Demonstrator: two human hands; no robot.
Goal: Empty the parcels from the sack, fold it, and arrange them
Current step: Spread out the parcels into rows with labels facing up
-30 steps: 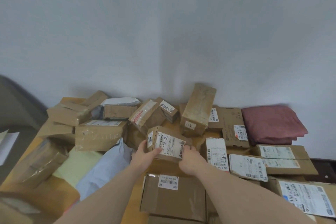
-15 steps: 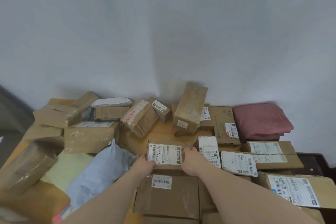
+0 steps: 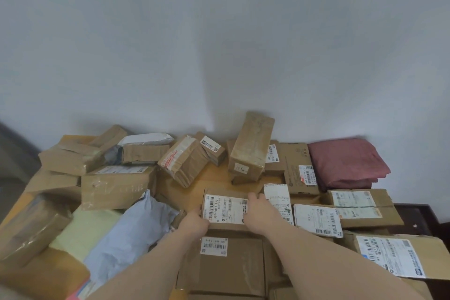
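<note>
A small brown box with a white barcode label lies flat in the middle of the table, label up, just behind a larger brown box. My left hand grips its near left corner, and my right hand holds its right edge. The folded dark red sack lies at the back right by the wall. Labelled boxes sit in a neat group to the right of my hands.
Several brown boxes lie jumbled across the left and back, one leaning up against the wall. A pale blue mailer bag and a light green one rest at the left front. The table drops off at the right.
The small labelled box, held tilted above the pile a second ago, has come down toward me and now lies flat. Both hands stayed on it.
</note>
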